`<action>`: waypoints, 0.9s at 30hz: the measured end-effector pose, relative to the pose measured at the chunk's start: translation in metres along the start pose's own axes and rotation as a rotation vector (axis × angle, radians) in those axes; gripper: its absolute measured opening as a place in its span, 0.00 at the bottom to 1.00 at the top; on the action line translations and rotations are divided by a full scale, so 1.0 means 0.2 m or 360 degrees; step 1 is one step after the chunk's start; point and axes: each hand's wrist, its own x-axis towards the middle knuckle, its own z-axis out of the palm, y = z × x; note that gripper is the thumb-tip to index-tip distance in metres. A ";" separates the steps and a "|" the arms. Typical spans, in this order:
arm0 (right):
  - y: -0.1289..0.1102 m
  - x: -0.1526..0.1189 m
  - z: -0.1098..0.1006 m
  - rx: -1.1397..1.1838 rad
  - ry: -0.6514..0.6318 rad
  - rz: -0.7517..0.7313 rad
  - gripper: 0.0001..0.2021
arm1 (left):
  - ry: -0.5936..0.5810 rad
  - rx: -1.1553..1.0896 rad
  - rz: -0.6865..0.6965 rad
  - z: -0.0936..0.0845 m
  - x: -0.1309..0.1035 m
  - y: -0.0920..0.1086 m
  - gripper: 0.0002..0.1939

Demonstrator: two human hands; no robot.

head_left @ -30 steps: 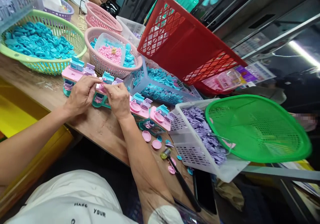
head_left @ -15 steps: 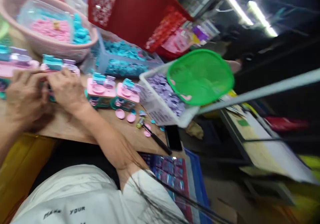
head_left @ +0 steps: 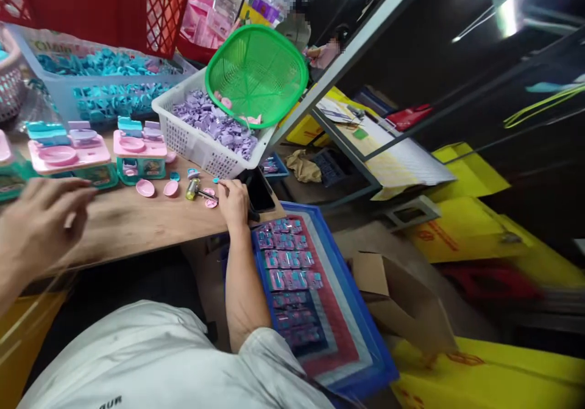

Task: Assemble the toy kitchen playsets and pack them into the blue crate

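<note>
My left hand (head_left: 43,232) hovers over the bench at the left, fingers loosely apart and slightly blurred, nothing visible in it. Close by it stand pink and teal toy kitchen units (head_left: 68,159) with blue and purple parts on top; another such unit (head_left: 141,155) is to their right. My right hand (head_left: 234,205) is closed over the dark handle of a small hammer (head_left: 192,189), whose yellow and metal head lies on the wood. Small pink oval dishes (head_left: 145,188) and a few blue bits (head_left: 216,180) lie around the hammer. My right palm hides part of the handle.
Behind are a clear bin of blue parts (head_left: 114,89), a white basket of purple parts (head_left: 210,122), a green basket (head_left: 258,77) and a red crate (head_left: 86,7). A phone (head_left: 259,191) lies at the bench's right end. Below stands a blue crate (head_left: 365,342) with packed parts.
My view has swung right. My right hand has left the toy units and moved right onto the hammer handle. My left hand has come away from the units.
</note>
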 end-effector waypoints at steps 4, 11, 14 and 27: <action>0.17 -0.09 0.00 0.0036 -0.0141 -0.0225 0.11 | -0.0291 -0.0128 0.0366 0.35 0.20 0.13 0.17; 0.19 -0.08 -0.05 0.0340 -0.0245 -0.0482 0.12 | -0.0227 0.0029 0.0434 0.44 0.19 0.12 0.13; 0.20 -0.03 -0.07 0.0440 -0.0251 -0.0353 0.13 | -0.0242 -0.0063 0.0278 0.40 0.15 0.13 0.12; 0.03 0.19 -0.08 0.0113 -0.0997 -0.0413 0.06 | -0.0425 -0.0473 -0.0851 0.33 0.06 0.31 0.23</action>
